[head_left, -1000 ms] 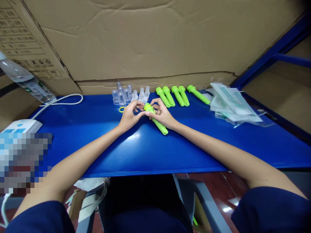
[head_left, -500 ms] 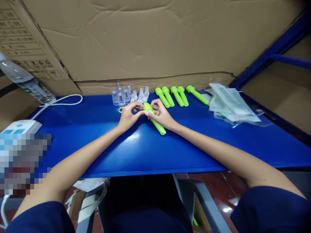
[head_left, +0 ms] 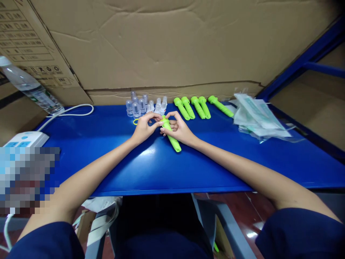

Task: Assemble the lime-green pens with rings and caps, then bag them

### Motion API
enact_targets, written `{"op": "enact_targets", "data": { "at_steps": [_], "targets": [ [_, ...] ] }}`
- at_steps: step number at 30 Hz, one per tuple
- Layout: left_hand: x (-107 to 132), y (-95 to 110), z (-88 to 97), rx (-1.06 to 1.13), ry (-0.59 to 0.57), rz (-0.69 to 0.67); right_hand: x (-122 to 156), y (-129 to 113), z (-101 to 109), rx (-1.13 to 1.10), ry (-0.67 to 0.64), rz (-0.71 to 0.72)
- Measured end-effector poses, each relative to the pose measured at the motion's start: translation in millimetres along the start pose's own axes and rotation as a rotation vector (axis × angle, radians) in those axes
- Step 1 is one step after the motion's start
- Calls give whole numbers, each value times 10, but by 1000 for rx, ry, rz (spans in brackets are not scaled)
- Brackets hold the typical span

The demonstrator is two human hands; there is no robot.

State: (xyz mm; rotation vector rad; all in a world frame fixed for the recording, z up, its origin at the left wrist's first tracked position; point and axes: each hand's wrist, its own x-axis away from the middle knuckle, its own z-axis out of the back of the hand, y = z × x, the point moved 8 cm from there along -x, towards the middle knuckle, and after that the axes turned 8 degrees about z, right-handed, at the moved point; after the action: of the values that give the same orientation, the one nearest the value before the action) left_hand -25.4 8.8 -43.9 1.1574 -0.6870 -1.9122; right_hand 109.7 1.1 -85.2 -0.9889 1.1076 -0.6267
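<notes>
The person's left hand curves inward, thumb and index finger brought together in a pinch just beside the fingertips of the right hand. On that right side the index finger arches above the thumb, the other fingers curled between them. Back from the fingers, the left forearm and right forearm spread apart toward the elbows.

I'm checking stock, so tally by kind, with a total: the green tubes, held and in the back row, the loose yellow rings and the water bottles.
Held green tube: 1
Back-row green tubes: 5
Loose yellow ring: 1
Water bottle: 1
Total: 8
</notes>
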Motion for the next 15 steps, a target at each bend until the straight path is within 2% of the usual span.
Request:
{"op": "enact_targets", "data": {
  "at_steps": [7, 15],
  "targets": [
    [-9, -30, 16, 31, 28, 40, -22, 24, 56, -17, 46, -3],
    [6, -18, 22, -17, 32, 4, -47, 22, 18, -98, 10, -15]
  ]
}}
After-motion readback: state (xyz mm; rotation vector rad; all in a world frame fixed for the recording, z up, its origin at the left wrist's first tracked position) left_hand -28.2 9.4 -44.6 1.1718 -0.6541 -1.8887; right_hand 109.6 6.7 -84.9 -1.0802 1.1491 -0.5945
